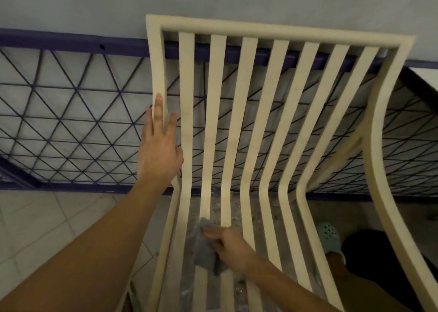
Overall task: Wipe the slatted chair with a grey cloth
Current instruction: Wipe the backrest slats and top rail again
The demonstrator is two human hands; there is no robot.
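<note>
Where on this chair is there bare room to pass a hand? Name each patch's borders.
Free: seat slats between the right hand and the armrest; gaps between backrest slats right of the left hand. Crowded: seat's left side, under the grey cloth.

left hand (158, 150), right hand (233, 247): bare | clog (329, 237): mint-green (perforated) | legwear (379, 296): khaki

Cream slatted chair (239, 122) stands upright; curved back, long slats run from top rail down into seat; small crumpled grey cloth (206, 252) on left seat slats, partly bunched
</note>
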